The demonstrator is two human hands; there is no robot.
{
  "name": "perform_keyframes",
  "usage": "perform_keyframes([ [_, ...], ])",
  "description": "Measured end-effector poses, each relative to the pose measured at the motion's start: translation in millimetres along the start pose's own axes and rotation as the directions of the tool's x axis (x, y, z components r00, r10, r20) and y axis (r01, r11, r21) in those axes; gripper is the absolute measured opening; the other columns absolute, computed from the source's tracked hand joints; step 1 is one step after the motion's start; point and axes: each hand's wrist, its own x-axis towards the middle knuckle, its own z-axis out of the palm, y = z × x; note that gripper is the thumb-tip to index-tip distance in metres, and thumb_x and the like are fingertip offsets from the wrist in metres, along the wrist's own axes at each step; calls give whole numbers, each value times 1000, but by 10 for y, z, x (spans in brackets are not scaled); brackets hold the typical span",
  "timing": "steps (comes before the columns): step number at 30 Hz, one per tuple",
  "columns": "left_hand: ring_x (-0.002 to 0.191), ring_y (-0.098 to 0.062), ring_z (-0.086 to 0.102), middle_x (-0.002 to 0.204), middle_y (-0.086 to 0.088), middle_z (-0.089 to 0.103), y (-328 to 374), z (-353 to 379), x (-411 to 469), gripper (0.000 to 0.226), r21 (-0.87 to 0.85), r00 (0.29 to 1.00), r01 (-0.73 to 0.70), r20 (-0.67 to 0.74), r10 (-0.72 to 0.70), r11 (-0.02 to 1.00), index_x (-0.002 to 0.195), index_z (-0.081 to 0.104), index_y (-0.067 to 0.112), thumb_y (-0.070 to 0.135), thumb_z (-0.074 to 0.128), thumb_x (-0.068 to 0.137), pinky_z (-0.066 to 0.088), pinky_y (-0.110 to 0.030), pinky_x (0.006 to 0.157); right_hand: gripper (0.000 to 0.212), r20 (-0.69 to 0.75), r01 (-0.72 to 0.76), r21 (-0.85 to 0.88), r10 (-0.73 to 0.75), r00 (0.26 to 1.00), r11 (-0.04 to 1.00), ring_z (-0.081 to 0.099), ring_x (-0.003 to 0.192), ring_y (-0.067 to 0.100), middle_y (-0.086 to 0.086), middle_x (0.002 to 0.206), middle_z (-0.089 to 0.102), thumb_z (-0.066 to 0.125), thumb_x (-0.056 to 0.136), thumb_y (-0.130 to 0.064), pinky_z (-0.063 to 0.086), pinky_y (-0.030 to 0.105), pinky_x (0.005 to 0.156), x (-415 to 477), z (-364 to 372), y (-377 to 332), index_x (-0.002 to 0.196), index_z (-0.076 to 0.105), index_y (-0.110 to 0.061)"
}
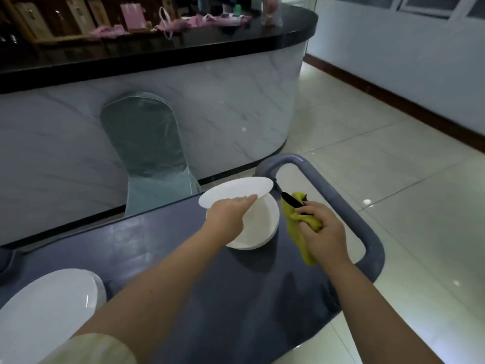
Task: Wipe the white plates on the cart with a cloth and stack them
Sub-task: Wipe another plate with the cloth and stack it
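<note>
My left hand [227, 214] grips a white plate [237, 190] by its near edge and holds it tilted, lifted off the stack of white plates [258, 227] at the far right of the dark grey cart top [210, 298]. To the right of that stack, my right hand [321, 233] is shut on a yellow cloth [298, 227] that hangs down over the cart. A second pile of white plates [49, 308] lies at the near left corner of the cart.
The cart's grey tubular handle [349, 208] curves around the right end, close to my right hand. A chair in a pale cover [147, 151] stands beyond the cart against a marble-fronted counter [210, 101]. Glossy tiled floor [393, 166] lies to the right.
</note>
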Motion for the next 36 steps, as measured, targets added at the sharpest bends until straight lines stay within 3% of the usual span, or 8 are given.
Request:
perform_keyframes([
  [9, 145, -29, 20, 160, -3, 15, 117, 481, -237, 78, 75, 920, -137, 380, 99, 988, 154, 9, 27, -1, 47, 92, 35, -41, 107, 30, -26, -64, -45, 63, 998, 997, 50, 101, -21, -24, 108, 55, 68, 79, 8, 34, -2, 84, -216, 116, 41, 92, 70, -19],
  [12, 134, -27, 41, 152, -2, 38, 28, 527, -290, 67, -73, 959, -65, 272, 82, 995, 150, 26, 32, 3, 45, 92, 40, -37, 102, 31, -6, -82, -28, 82, 997, 996, 50, 101, -21, -24, 108, 55, 68, 79, 7, 35, -2, 84, -295, 237, -34, 92, 70, -20],
  [16, 111, -15, 59, 120, 8, 66, -273, 340, -458, 34, -352, 993, 104, -8, -114, 930, 129, 56, 34, 42, 49, 97, 46, -30, 87, 35, 62, -19, -13, 20, 998, 1000, 51, 107, -13, -12, 114, 60, 69, 79, 4, 36, 0, 89, -300, 504, -279, 96, 69, -27],
  [20, 81, -7, 60, 88, 15, 66, -816, 151, -947, 21, -457, 912, 305, -112, -394, 835, 102, 67, 30, 45, 56, 92, 42, -24, 64, 34, 221, 119, 18, -120, 968, 993, 51, 114, -1, -10, 118, 58, 71, 77, 3, 36, 8, 99, -342, 1098, -615, 98, 72, -23],
  [23, 77, -11, 60, 78, 13, 61, -1274, 177, -1539, 16, -543, 785, 482, -81, -614, 687, 92, 67, 28, 43, 63, 89, 46, -26, 66, 32, 358, 159, 82, -178, 917, 984, 52, 115, 3, -8, 118, 59, 73, 74, 4, 32, 6, 100, -520, 1674, -790, 96, 73, -20],
  [29, 103, -29, 55, 106, -4, 65, -1866, 596, -2868, 36, -326, 623, 717, -96, -776, 616, 108, 69, 17, 37, 74, 78, 46, -37, 86, 34, 625, 115, 167, -195, 756, 979, 54, 114, 8, -3, 122, 60, 69, 77, 4, 32, 3, 97, -1064, 2561, -1018, 93, 73, -25],
  [33, 116, -41, 57, 128, -16, 61, -1948, 916, -3276, 61, -193, 708, 674, -109, -698, 714, 122, 64, 11, 32, 83, 68, 46, -52, 97, 32, 682, 76, 159, -165, 713, 984, 54, 109, 7, -5, 118, 59, 68, 77, 6, 31, -1, 92, -1306, 2890, -1083, 91, 73, -22],
  [36, 106, -38, 65, 118, -17, 67, -1889, 1044, -3320, 42, -138, 752, 609, -212, -624, 781, 114, 69, 8, 20, 78, 75, 51, -52, 89, 31, 682, 65, 150, -151, 715, 987, 55, 106, 7, -5, 115, 59, 69, 77, 5, 32, -1, 89, -1427, 3017, -1078, 90, 73, -23],
])
